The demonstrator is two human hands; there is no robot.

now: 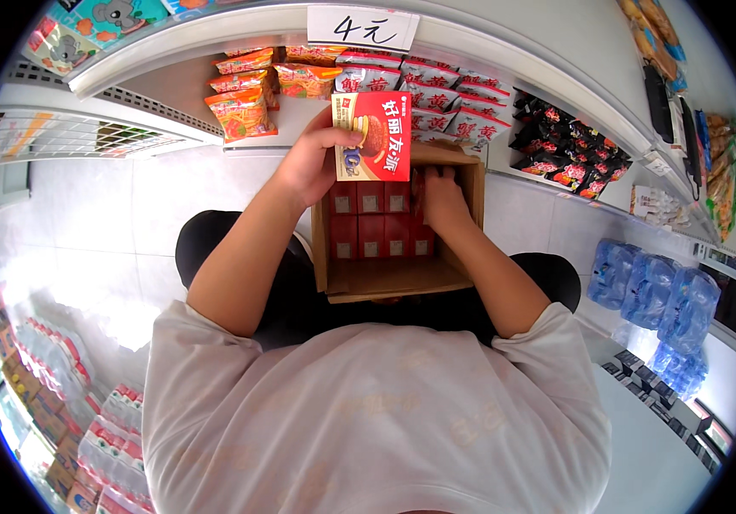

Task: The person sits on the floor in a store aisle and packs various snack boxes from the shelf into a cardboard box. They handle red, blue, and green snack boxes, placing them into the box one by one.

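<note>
My left hand (318,154) holds a red and cream Orion pie box (377,138) upright above the far left part of an open cardboard carton (400,276). Inside the carton, several small red boxes (382,226) stand in rows, their ends bearing printed squares. My right hand (443,196) reaches into the carton near its right wall, with its fingers at a red box (417,189) there. The fingertips are partly hidden, so how firmly they hold it does not show.
Beyond the carton, a shelf holds orange snack bags (239,114), white-red packets (429,96) and black packets (564,151). A shelf edge with a price card (363,28) juts above. Blue-wrapped bottle packs (654,289) stand right, red-white bottle packs (114,443) lower left.
</note>
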